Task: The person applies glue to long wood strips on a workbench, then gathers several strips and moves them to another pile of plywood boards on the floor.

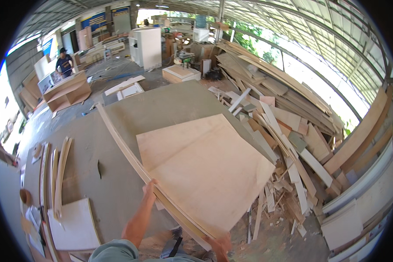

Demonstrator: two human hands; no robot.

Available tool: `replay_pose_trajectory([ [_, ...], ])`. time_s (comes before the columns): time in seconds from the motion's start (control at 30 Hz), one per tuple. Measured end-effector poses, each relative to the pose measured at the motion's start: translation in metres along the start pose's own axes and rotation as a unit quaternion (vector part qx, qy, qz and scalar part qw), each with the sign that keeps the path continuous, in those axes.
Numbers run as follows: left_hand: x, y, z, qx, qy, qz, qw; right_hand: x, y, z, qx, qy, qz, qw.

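Note:
A bundle of long, thin wooden strips [123,146] slants across the grey-green worktop [174,98], from the far left down to the near right. My left hand [149,187] is closed around the bundle near its middle. At its near end, my right hand [220,244] grips the strips, with its fingers partly hidden. Just right of the bundle lies a pale plywood sheet [205,166], its lower left edge running beside the strips. How many strips are in the bundle, I cannot tell.
More strips [61,174] and a white panel [76,225] lie on the worktop's left. Wood offcuts [288,153] are heaped right, below stacked boards [275,87]. Beyond are a white cabinet [146,48] and, far left, a person [64,63] behind an open wooden cabinet [67,91].

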State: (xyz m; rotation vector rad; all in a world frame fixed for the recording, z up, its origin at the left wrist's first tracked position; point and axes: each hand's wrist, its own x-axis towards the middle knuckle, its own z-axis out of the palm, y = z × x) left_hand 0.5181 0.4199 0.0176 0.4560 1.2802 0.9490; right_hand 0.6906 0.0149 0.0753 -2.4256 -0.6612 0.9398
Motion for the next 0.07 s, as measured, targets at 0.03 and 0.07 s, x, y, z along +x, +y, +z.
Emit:
replay_pose_trajectory([
  [0.03, 0.017, 0.015, 0.004, 0.007, 0.017, -0.002, 1.000, 0.010, -0.019, 0.016, -0.016, 0.024, 0.025, 0.999],
  [0.07, 0.026, 0.036, 0.014, 0.017, 0.031, -0.006, 0.999, 0.010, -0.025, 0.028, -0.005, 0.028, 0.047, 0.998],
])
